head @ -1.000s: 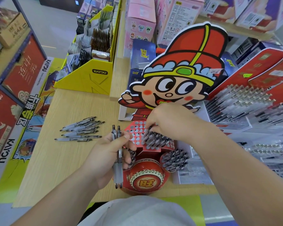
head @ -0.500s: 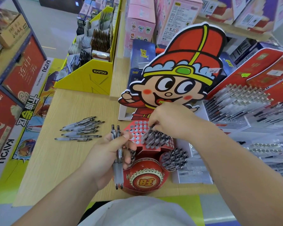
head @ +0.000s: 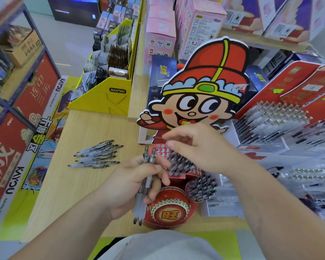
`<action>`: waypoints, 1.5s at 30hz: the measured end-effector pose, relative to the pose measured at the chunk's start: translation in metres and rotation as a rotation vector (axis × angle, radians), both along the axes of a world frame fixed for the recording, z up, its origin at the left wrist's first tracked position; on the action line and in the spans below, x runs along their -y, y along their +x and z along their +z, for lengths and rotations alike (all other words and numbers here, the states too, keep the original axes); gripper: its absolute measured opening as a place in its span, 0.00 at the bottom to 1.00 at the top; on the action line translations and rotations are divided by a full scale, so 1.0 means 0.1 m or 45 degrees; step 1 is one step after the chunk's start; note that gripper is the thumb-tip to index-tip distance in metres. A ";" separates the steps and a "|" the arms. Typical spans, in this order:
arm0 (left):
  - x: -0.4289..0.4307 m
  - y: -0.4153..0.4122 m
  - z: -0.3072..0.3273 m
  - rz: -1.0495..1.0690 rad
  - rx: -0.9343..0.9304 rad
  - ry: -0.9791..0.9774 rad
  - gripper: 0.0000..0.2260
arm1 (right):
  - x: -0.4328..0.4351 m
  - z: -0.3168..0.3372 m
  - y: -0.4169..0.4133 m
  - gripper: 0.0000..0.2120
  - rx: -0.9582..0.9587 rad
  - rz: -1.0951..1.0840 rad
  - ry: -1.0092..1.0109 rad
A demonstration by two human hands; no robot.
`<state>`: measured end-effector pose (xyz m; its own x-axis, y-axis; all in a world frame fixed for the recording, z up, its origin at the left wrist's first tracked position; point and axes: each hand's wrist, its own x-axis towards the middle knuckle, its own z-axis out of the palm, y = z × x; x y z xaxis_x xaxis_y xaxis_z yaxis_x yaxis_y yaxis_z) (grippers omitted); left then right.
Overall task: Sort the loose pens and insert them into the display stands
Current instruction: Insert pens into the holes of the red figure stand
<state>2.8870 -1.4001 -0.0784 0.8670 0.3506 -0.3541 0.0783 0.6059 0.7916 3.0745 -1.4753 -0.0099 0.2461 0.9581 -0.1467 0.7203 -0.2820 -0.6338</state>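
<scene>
My left hand (head: pixel 137 182) grips two clear-barrelled pens (head: pixel 147 177), tips pointing down toward me. My right hand (head: pixel 197 147) hovers above the red display stand (head: pixel 160 149) with relaxed, slightly blurred fingers and holds nothing. The stand's holed panel carries a block of inserted pens (head: pixel 180 164), and holes at its upper left are open. A round red cup (head: pixel 201 188) beside it is packed with pens. Several loose pens (head: pixel 97 155) lie in a heap on the wooden table (head: pixel 79 184) to the left.
A cartoon cut-out with a red hat (head: pixel 201 94) rises behind the stand, and a red drum shape (head: pixel 169 212) fronts it. Racks of pens (head: pixel 274 121) fill the right. A yellow KAYOU card display (head: pixel 109 91) stands at the back left, pink boxes (head: pixel 161 34) behind.
My right hand has lifted off the pens in the stand and moved left toward my left hand, fingers now loose. The left hand keeps its two pens.
</scene>
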 end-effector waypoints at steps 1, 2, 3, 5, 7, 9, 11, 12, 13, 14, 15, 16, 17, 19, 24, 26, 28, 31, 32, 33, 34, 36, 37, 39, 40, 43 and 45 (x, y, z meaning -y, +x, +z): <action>0.01 0.02 0.03 -0.068 0.016 0.046 0.10 | 0.03 0.03 -0.06 0.09 -0.149 -0.008 0.016; 0.02 0.05 0.07 -0.138 0.030 0.089 0.08 | 0.07 0.03 -0.10 0.07 -0.265 -0.004 0.028; 0.04 0.08 0.09 -0.194 0.038 0.124 0.07 | 0.11 0.02 -0.11 0.05 -0.339 -0.006 0.053; 0.07 0.15 0.12 -0.230 0.038 0.141 0.07 | 0.16 -0.01 -0.08 0.04 -0.425 -0.051 0.110; 0.08 0.20 0.15 -0.241 0.025 0.162 0.07 | 0.21 -0.03 0.00 0.02 -0.473 -0.078 0.123; 0.10 0.25 0.19 -0.211 -0.024 0.201 0.07 | 0.26 -0.05 0.06 0.01 -0.426 -0.076 0.136; 0.11 0.31 0.18 -0.047 -0.147 0.240 0.11 | 0.30 -0.06 0.13 0.02 -0.406 -0.151 0.186; 0.10 0.34 0.15 0.066 -0.227 0.289 0.11 | 0.33 -0.05 0.18 0.03 -0.454 -0.224 0.222; 0.07 0.36 0.11 0.173 -0.299 0.364 0.11 | 0.36 -0.04 0.23 0.03 -0.518 -0.301 0.260; 0.04 0.37 0.08 0.248 -0.351 0.440 0.09 | 0.39 -0.04 0.28 0.04 -0.575 -0.373 0.307; -0.01 0.37 0.05 0.294 -0.383 0.501 0.09 | 0.42 -0.03 0.33 0.04 -0.606 -0.438 0.364; -0.05 0.38 0.02 0.323 -0.404 0.542 0.08 | 0.46 -0.02 0.38 0.05 -0.616 -0.500 0.425; -0.08 0.37 0.01 0.327 -0.416 0.570 0.09 | 0.50 -0.01 0.41 0.06 -0.611 -0.557 0.488; -0.14 0.37 0.02 0.305 -0.397 0.578 0.13 | 0.57 0.02 0.47 0.08 -0.580 -0.635 0.597; -0.17 0.44 0.08 0.281 -0.302 0.551 0.15 | 0.60 0.01 0.56 0.11 -0.403 -0.670 0.678; -0.17 0.48 0.08 0.287 -0.257 0.633 0.13 | 0.57 -0.04 0.57 0.12 -0.314 -0.651 0.660; -0.18 0.52 0.05 0.268 -0.211 0.774 0.07 | 0.55 -0.08 0.60 0.12 -0.262 -0.635 0.633; -0.20 0.54 0.00 0.294 -0.184 0.957 0.05 | 0.57 -0.10 0.62 0.11 -0.269 -0.636 0.605; -0.21 0.54 -0.03 0.308 -0.190 0.995 0.04 | 0.59 -0.10 0.64 0.10 -0.301 -0.648 0.617; -0.22 0.53 -0.05 0.315 -0.198 1.030 0.05 | 0.62 -0.09 0.66 0.10 -0.334 -0.665 0.643; -0.23 0.52 -0.07 0.318 -0.204 1.059 0.05 | 0.65 -0.07 0.68 0.10 -0.355 -0.682 0.677; -0.24 0.51 -0.08 0.337 -0.220 1.146 0.03 | 0.71 -0.05 0.73 0.09 -0.350 -0.721 0.728; -0.25 0.51 -0.08 0.355 -0.232 1.227 0.03 | 0.74 -0.05 0.74 0.09 -0.323 -0.736 0.738; -0.27 0.50 -0.10 0.380 -0.257 1.331 0.03 | 0.77 -0.07 0.76 0.10 -0.232 -0.755 0.732; -0.27 0.49 -0.11 0.393 -0.266 1.332 0.03 | 0.77 -0.10 0.76 0.10 -0.174 -0.751 0.715; -0.28 0.51 -0.14 0.460 -0.274 1.359 0.04 | 0.71 -0.23 0.72 0.08 0.073 -0.641 0.626; -0.27 0.55 -0.12 0.494 -0.278 1.386 0.04 | 0.65 -0.37 0.69 0.07 0.183 -0.571 0.565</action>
